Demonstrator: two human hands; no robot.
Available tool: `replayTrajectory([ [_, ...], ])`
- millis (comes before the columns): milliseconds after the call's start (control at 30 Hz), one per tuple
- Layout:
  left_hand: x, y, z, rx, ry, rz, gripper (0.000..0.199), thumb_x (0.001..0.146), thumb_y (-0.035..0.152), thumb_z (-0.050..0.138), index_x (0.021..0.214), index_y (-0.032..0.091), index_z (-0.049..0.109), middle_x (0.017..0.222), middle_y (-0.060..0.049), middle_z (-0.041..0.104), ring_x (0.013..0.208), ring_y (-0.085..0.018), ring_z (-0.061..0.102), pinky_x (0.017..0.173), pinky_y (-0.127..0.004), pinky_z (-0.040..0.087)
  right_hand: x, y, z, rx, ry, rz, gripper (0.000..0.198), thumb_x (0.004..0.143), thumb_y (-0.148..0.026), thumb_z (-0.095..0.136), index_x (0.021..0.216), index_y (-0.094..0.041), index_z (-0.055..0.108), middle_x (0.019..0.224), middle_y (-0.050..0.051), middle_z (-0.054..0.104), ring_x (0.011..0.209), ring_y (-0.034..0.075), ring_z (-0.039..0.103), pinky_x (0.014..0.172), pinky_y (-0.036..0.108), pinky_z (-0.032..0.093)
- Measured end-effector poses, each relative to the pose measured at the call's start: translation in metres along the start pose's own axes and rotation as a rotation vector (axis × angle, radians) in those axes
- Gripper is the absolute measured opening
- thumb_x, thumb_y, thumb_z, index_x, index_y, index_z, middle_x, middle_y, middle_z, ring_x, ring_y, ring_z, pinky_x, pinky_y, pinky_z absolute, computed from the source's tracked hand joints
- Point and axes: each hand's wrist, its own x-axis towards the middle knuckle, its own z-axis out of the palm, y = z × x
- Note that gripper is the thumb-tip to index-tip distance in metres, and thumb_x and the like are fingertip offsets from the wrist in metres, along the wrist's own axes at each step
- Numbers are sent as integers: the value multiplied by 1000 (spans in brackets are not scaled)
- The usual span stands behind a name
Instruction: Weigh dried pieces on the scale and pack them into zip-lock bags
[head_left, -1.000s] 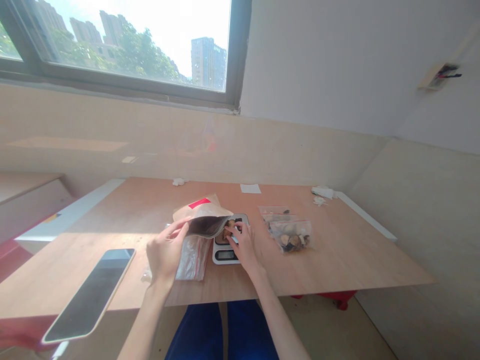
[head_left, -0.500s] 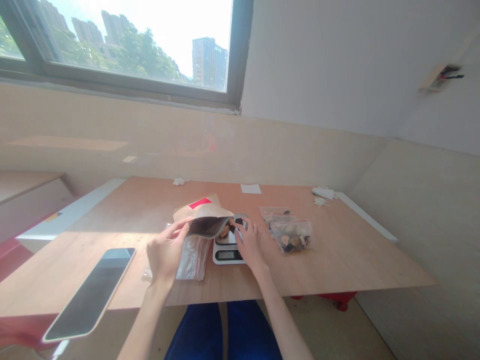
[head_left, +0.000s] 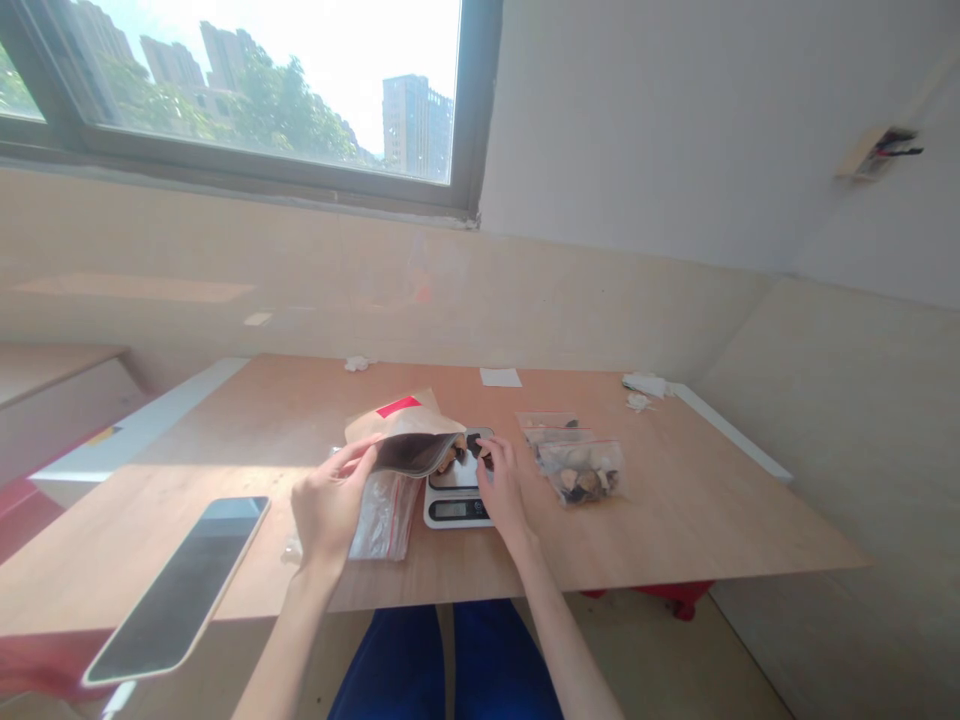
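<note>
My left hand (head_left: 330, 505) grips the open mouth of a brown paper pouch (head_left: 405, 432) with a red label, tilted towards a small white digital scale (head_left: 454, 493). Several brown and dark pieces (head_left: 461, 452) lie on the scale's platform by the pouch's mouth. My right hand (head_left: 504, 489) rests over the right side of the scale, its fingertips touching the pieces. An empty clear zip bag (head_left: 384, 516) with a red strip lies under the pouch, to the left of the scale.
Two clear zip bags (head_left: 579, 464) filled with mixed pieces lie to the right of the scale. A phone (head_left: 178, 587) sits at the wooden table's near left edge. Paper scraps (head_left: 501, 377) and white wrappers (head_left: 645, 386) lie along the far edge. A window fills the wall above.
My right hand has slid farther back along the scale's right side, uncovering more of the display. My left hand and the pouch have barely moved.
</note>
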Motion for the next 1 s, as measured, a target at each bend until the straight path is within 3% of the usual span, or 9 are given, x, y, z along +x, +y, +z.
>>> replayTrajectory([
  [200,1,-1,0,-6,-1,-1,21,74,44,59,82,31,73,66,3,72,74,-19,69,59,-23,47,7,-24,8,-336,-168,-165,37,79,-27,59,115,-22,56,130,16,43,120,33,39,95,53,34],
  [367,2,-2,1,-8,-6,4,21,73,44,60,82,30,73,67,3,72,75,-19,70,60,-23,47,17,-32,9,-425,-247,-190,29,77,-27,64,105,-20,59,124,18,50,118,34,41,95,58,30],
  [567,4,-2,0,-4,9,17,25,73,46,58,82,29,73,66,2,72,73,-21,70,59,-25,48,12,-32,2,-346,-185,-235,7,80,-20,59,86,-22,63,114,11,57,113,27,45,97,53,29],
  [767,3,-1,-1,-1,4,12,25,74,46,58,83,29,73,66,2,72,74,-20,70,59,-24,47,-2,-26,1,-256,-124,-164,8,80,-18,56,79,-22,62,107,9,58,104,26,48,90,47,34],
  [1000,1,3,0,-2,4,19,22,73,46,59,79,30,73,63,3,71,71,-20,70,57,-24,48,-8,-73,-19,127,51,-213,17,88,-19,41,86,-20,58,88,7,59,91,18,55,83,34,45],
])
